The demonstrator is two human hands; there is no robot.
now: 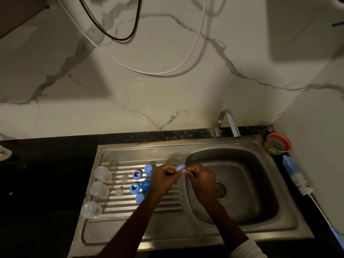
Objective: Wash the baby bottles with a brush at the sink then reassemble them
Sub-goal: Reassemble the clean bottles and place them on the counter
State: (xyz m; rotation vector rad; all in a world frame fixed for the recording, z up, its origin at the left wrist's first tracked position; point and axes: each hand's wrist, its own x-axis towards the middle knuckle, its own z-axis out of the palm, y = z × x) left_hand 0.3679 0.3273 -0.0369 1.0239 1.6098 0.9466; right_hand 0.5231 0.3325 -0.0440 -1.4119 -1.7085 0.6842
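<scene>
**Blue ring held over the sink edge**

Both hands, left hand [163, 175] and right hand [200, 176], pinch a blue ring [181, 169], mostly hidden by fingertips. Clear bottles [101, 189] blur on the steel drainboard [167, 200]; black counter [46, 174], marble wall [167, 101].

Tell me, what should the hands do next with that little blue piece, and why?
Probably carry the blue piece left to one of the clear bottles on the draining board and fit it on. Both the left hand and the right hand pinch it over the basin's edge, the bottles stand open, and the brush lies aside.
</scene>
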